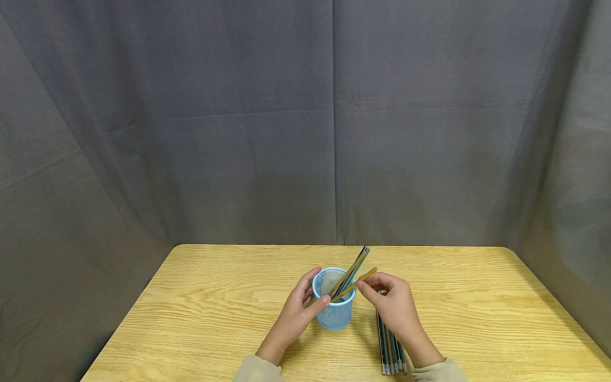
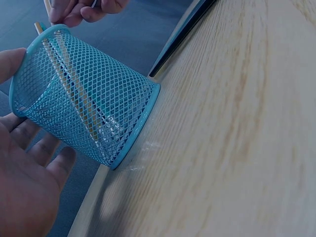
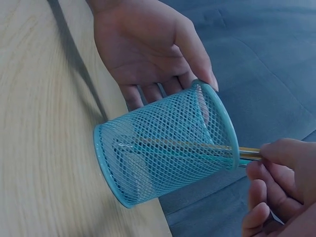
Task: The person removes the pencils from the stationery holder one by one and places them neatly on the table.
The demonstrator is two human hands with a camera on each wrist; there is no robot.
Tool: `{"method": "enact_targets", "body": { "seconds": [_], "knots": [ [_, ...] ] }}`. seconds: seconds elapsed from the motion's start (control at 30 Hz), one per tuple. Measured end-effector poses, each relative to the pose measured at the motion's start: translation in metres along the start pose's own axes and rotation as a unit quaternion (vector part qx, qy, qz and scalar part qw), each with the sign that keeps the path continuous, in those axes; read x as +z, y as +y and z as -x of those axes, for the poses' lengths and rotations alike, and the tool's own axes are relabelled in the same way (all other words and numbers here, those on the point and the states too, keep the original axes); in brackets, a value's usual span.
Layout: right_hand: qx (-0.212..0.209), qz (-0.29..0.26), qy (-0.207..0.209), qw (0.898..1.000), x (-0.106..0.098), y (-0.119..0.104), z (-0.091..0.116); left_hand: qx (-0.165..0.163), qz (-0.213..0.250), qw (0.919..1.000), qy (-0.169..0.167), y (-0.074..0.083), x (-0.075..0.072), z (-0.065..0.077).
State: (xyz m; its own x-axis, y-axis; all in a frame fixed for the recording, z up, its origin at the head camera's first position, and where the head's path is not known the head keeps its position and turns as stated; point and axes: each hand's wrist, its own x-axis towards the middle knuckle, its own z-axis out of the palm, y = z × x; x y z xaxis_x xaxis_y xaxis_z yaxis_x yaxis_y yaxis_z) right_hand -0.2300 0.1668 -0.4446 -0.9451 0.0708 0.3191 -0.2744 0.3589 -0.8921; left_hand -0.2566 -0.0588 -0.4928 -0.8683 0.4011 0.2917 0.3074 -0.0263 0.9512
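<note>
A light blue mesh pencil cup (image 1: pixel 335 317) stands on the table, and several pencils (image 1: pixel 359 261) lean to the right inside it. My left hand (image 1: pixel 297 314) holds the cup from its left side, thumb at the rim and fingers along the wall. Between thumb and fingertips, my right hand (image 1: pixel 395 303) pinches a yellow pencil (image 1: pixel 368 274) at the cup's right rim; its lower end is inside the cup. The right wrist view shows the mesh cup (image 3: pixel 163 153) with the pencil shafts visible through its wall.
Under and beside the right forearm lies a row of several dark pencils (image 1: pixel 392 353) on the wooden table (image 1: pixel 215 318), side by side. Grey curtains (image 1: pixel 238 159) hang behind the table and along both sides.
</note>
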Motion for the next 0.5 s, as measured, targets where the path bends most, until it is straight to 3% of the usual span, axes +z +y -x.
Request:
{"method": "enact_targets", "body": {
  "seconds": [0.5],
  "knots": [
    [0.008,-0.036,0.025,0.999,-0.013,-0.01,-0.002,0.002,-0.006,1.0,0.002,0.001,0.0,0.0]
  ]
}}
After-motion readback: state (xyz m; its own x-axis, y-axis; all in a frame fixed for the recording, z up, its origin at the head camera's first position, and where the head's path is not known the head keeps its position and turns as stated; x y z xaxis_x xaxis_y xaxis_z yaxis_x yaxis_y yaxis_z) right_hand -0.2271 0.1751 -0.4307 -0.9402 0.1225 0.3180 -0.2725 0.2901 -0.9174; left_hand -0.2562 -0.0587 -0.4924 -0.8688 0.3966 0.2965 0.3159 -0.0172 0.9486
